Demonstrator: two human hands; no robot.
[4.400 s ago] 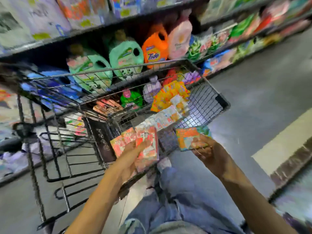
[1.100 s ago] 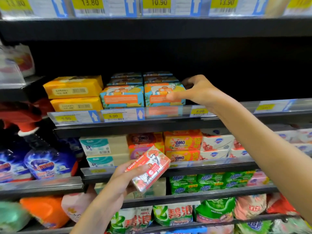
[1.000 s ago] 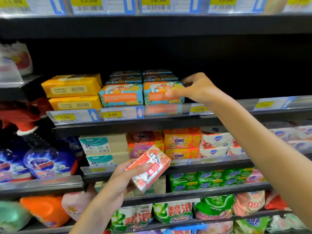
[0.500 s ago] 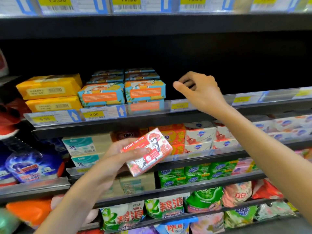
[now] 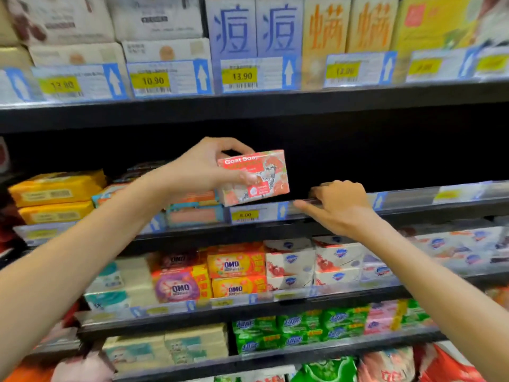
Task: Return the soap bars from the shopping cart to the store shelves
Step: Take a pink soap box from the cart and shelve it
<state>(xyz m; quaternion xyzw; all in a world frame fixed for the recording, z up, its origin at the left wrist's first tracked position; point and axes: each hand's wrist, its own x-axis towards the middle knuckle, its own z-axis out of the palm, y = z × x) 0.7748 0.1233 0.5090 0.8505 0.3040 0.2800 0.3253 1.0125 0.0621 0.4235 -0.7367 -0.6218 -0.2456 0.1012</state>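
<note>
My left hand (image 5: 203, 168) pinches a red Goat Soap box (image 5: 261, 175) between thumb and fingers and holds it upright just above the front rail of the middle shelf (image 5: 413, 205), before a dark empty gap. To its left, partly hidden by my forearm, stand blue-and-orange soap boxes (image 5: 192, 213). My right hand (image 5: 338, 205) holds nothing and rests on the shelf's clear price rail just right of the red box, its fingers curled over the rail's edge. The shopping cart is out of view.
Yellow soap packs (image 5: 55, 197) sit at the far left of the same shelf. Tall boxes (image 5: 256, 26) and price tags fill the shelf above. Below are OMO bars (image 5: 234, 266), white soap packs (image 5: 311, 263) and green packs (image 5: 303, 329).
My left hand has raised the Goat Soap box from waist height up to the middle shelf's empty gap. My right hand has dropped from near the blue-orange boxes onto the price rail. The view tilted upward.
</note>
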